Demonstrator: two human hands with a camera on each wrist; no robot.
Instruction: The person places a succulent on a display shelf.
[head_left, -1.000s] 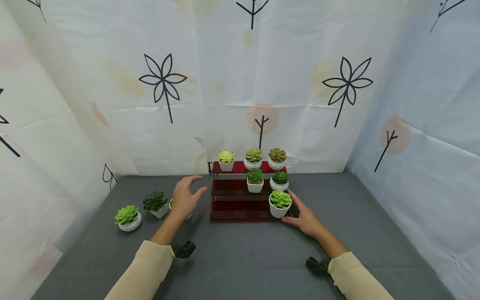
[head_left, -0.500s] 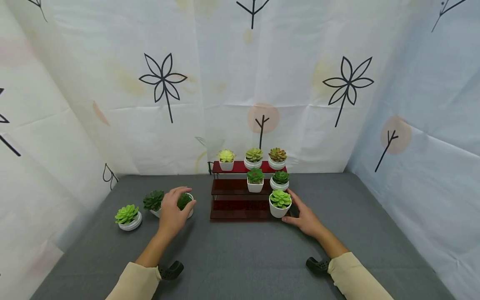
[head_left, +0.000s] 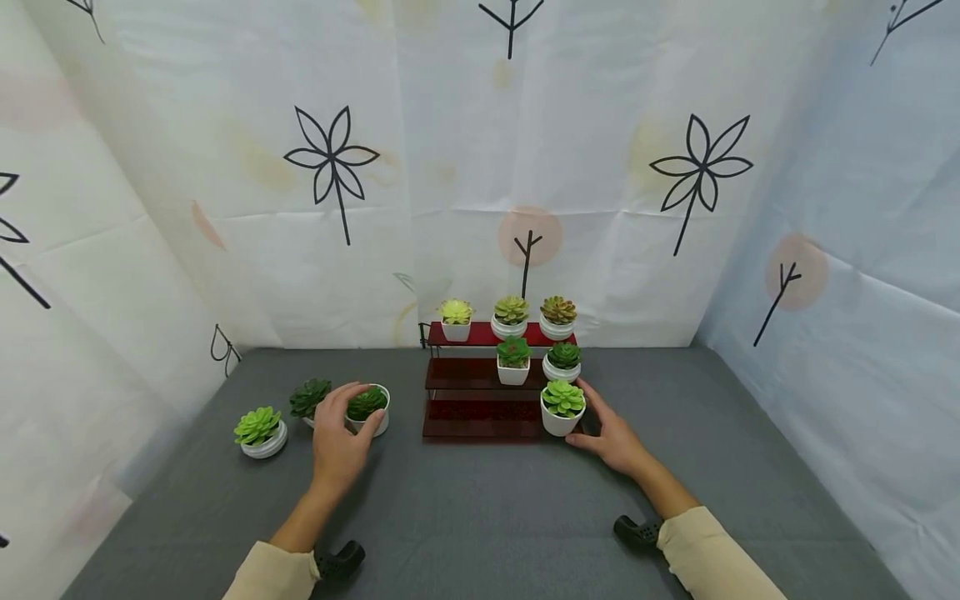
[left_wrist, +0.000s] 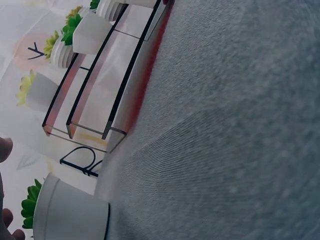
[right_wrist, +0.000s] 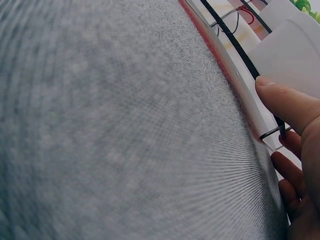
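Dark-green succulent (head_left: 366,403) in a smooth, round white pot (left_wrist: 72,212): upright on the grey cloth (head_left: 480,517), left of the three-tier dark-red rack (head_left: 465,423) and well apart from it. In relation to the left hand (head_left: 334,450), just beyond the palm and between thumb and fingers, with the thumb on the near side and the fingertips around the far left. As for grasp, left hand spread in a loose curve, with a gap between thumb and pot in the left wrist view; no hold plainly visible. To take hold well, best to close evenly below the rim, pressing on the firm pot wall rather than the leaves, and to keep the knuckles from nudging the dark-green succulent in the angular pot (head_left: 309,397) just behind. Better also to square the grip before taking any weight, so as not to tip the pot. At the rack's right end, right hand (head_left: 619,443) with thumb by the lowest tier's front edge and fingers along the end, close beside the bright-green succulent (head_left: 562,398); cannot tell whether pinching or merely touching. Advisable to keep that contact light, given the plants on the tiers above.
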